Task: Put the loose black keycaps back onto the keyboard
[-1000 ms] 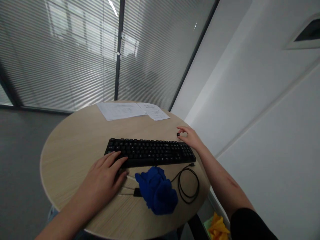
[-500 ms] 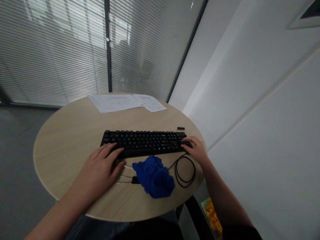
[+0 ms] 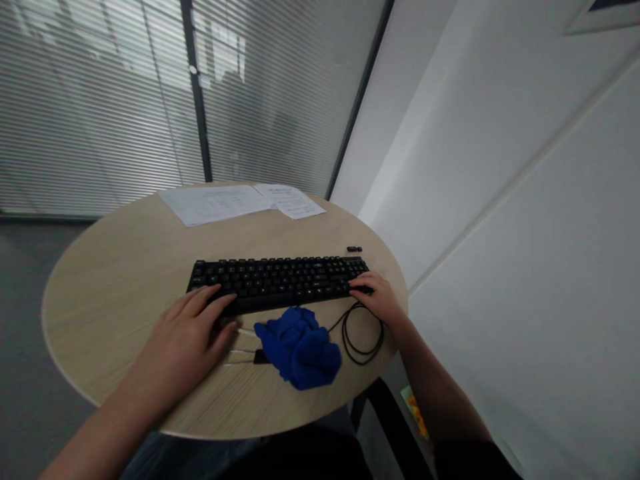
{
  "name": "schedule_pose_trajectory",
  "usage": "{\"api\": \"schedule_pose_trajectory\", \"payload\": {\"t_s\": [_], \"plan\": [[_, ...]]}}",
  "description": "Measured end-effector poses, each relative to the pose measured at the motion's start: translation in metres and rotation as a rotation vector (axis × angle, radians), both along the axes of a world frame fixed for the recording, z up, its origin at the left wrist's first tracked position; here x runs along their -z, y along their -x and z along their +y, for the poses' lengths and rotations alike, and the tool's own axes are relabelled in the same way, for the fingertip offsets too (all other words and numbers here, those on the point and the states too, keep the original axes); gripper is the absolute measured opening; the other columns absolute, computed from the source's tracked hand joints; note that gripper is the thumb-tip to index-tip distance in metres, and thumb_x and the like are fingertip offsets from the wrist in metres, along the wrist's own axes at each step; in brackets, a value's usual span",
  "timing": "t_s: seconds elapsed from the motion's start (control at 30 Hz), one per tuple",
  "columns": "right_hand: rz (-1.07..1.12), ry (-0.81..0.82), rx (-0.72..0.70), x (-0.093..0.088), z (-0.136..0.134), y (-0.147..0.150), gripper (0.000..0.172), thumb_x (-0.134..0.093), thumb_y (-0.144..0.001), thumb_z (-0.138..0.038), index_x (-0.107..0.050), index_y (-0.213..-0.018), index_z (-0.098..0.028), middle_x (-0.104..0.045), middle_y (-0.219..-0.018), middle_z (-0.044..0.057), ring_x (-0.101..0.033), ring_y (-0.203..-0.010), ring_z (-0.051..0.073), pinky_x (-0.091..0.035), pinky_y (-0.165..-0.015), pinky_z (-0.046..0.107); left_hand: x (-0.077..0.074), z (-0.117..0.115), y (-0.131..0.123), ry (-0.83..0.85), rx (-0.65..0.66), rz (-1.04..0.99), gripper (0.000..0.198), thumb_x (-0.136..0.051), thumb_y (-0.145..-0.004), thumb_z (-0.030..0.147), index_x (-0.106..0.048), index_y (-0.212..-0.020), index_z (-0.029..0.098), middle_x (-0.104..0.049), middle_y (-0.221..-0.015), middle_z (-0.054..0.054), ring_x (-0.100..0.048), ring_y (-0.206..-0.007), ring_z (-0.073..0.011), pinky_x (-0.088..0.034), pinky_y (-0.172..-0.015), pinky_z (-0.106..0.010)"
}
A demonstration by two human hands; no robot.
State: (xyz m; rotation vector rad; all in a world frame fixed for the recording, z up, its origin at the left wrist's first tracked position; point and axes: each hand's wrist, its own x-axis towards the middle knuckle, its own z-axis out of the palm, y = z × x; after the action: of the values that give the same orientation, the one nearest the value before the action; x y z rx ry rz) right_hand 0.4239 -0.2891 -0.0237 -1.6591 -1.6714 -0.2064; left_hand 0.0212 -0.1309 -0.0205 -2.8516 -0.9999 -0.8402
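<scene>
A black keyboard [image 3: 280, 283] lies across the round table in front of me. My left hand [image 3: 187, 327] is at its left end, fingers spread over the keys and front edge, thumb apart near the tabletop. At the other end, my right hand [image 3: 377, 293] rests its fingertips on the rightmost keys, with a gap between thumb and forefinger. Between my hands, nearer to me, a crumpled blue cloth [image 3: 300, 350] sits on the table. Thin white-handled tools, or sticks, and a black piece [image 3: 261, 357] stick out from under its left side. What the cloth covers is hidden.
A coiled black cable [image 3: 363, 343] lies right of the cloth. A small black object, perhaps a USB stick [image 3: 354, 249], is behind the keyboard's right end. Printed papers [image 3: 215, 203] lie at the table's [image 3: 115, 267] far edge. A white wall [image 3: 500, 267] stands close on the right.
The whole scene has shifted slightly left in view as the camera turned. Both hands keep their places at the keyboard's ends.
</scene>
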Motion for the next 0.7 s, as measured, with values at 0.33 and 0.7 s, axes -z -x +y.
{"api": "schedule_pose_trajectory", "payload": {"t_s": [0.33, 0.7], "plan": [[0.024, 0.029, -0.004, -0.0022, 0.0019, 0.0009, 0.008, -0.078, -0.083, -0.024, -0.081, -0.088, -0.029, -0.08, -0.096, 0.004, -0.067, -0.108, 0.027, -0.055, -0.097, 0.05, -0.002, -0.0016, 0.0001, -0.008, 0.006, -0.011, 0.057, -0.045, -0.094, 0.052, -0.066, -0.13, 0.014, -0.059, -0.141, -0.02, -0.054, -0.132, -0.0397, -0.043, -0.112, -0.058], [0.051, 0.03, -0.012, 0.0008, 0.0038, -0.0049, 0.007, -0.081, -0.08, -0.024, -0.08, -0.084, -0.029, -0.08, -0.093, 0.003, -0.069, -0.098, 0.025, -0.045, -0.11, 0.054, -0.0001, 0.0006, 0.0, -0.018, 0.007, -0.005, 0.058, -0.046, -0.093, 0.052, -0.067, -0.13, 0.013, -0.059, -0.141, -0.021, -0.054, -0.131, -0.0402, -0.042, -0.112, -0.057]]}}
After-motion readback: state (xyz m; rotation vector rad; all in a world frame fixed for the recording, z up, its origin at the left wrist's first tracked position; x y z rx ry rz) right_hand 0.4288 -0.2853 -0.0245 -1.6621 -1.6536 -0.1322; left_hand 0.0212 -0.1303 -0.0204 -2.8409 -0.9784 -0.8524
